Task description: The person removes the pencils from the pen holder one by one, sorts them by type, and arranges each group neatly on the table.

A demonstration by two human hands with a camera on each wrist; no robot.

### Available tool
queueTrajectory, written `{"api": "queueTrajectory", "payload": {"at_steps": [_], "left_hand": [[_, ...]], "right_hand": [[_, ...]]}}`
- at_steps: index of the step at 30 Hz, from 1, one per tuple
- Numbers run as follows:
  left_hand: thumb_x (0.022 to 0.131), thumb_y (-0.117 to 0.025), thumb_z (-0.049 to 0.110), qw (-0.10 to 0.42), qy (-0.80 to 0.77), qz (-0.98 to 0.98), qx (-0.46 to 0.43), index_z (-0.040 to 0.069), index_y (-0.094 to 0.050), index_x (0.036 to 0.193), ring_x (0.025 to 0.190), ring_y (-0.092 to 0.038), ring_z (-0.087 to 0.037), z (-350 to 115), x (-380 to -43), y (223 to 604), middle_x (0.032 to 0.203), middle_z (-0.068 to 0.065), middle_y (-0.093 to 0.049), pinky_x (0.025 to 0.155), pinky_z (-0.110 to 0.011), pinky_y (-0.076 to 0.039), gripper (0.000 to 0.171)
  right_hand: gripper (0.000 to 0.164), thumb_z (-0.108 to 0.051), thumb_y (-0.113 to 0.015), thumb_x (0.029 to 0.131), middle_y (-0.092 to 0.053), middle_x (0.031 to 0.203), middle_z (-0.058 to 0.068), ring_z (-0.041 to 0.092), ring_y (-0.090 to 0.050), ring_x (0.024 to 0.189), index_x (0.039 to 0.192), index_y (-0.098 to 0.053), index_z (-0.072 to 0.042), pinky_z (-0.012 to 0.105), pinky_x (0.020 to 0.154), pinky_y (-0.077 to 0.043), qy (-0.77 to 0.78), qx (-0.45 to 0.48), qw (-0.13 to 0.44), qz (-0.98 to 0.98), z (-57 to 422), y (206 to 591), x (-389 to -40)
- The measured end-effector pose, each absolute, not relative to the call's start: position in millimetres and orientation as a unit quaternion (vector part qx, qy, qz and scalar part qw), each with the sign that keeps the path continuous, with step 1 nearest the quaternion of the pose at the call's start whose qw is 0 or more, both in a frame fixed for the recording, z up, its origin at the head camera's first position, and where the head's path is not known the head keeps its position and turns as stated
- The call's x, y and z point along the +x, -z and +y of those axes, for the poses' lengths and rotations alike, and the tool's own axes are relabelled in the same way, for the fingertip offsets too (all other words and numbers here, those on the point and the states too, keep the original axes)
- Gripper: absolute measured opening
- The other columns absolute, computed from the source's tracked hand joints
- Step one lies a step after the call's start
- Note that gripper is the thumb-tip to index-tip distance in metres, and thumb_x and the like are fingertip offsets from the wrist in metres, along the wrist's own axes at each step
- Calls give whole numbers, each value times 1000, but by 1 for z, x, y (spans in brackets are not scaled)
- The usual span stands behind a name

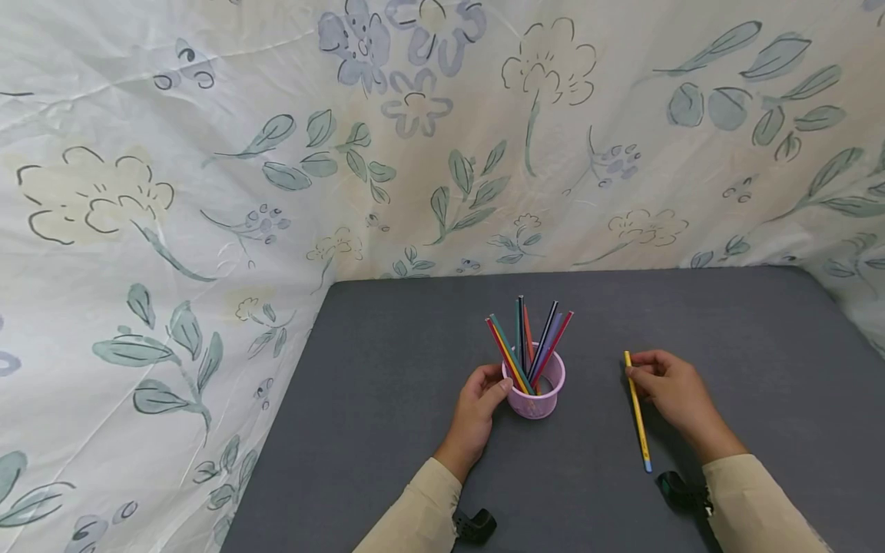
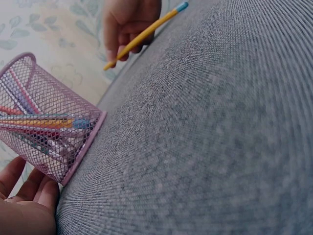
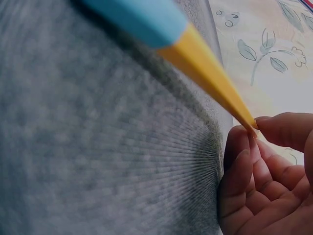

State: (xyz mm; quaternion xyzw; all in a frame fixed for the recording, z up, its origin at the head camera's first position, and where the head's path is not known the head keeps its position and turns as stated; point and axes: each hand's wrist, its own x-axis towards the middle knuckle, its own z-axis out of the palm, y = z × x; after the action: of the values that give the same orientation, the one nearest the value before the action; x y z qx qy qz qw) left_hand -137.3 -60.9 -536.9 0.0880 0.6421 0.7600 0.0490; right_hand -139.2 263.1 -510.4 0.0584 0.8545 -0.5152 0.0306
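Note:
A pink mesh pencil cup (image 1: 532, 405) stands upright on the dark table, with several coloured pencils (image 1: 520, 338) leaning out of it. My left hand (image 1: 475, 411) holds the cup at its left side, thumb by the front of the rim and fingers behind. In the left wrist view, the fingers (image 2: 36, 188) lie against the mesh near the base. To the right of the cup, my right hand (image 1: 674, 392) pinches a yellow pencil (image 1: 636, 415) near its far end between thumb and fingers. The pencil's blue end (image 3: 142, 19) points back toward me.
The dark grey table (image 1: 387, 346) meets a hanging floral cloth (image 1: 442, 153) at the back and left. A black wrist device (image 1: 475, 527) is by the left sleeve, and another black device (image 1: 681, 491) by the right sleeve.

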Motion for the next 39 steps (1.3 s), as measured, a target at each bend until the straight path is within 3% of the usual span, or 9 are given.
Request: {"api": "queueTrajectory", "payload": {"at_steps": [21,33,39], "left_hand": [[108,-63,20,59,-758,646,72,-6,-60,138,125,-62,-27,-61,-138,537,135,-15,-67,111,-36,-44,40],[108,-64,20,60,-758,646,72,-5,-61,137,125,-63,-27,-61,-139,538,134,-15,-67,111,-34,-44,39],[107,-64,19,58,-760,644,71,-6,-61,137,123,-63,-26,-61,-140,539,133,-15,-68,110,-34,-45,39]], "right_hand": [[46,-26,-62,113,-70,110,19,25,-70,87,140,-59,11,35,68,-58,501,64,26,863,263,509,-134],[47,-34,-61,114,-72,120,22,21,-71,95,139,-64,5,30,75,-59,545,52,-15,837,246,495,-127],[50,-38,-61,113,-68,132,22,18,-70,108,143,-61,3,25,85,-58,581,31,-10,813,226,487,-121]]}}
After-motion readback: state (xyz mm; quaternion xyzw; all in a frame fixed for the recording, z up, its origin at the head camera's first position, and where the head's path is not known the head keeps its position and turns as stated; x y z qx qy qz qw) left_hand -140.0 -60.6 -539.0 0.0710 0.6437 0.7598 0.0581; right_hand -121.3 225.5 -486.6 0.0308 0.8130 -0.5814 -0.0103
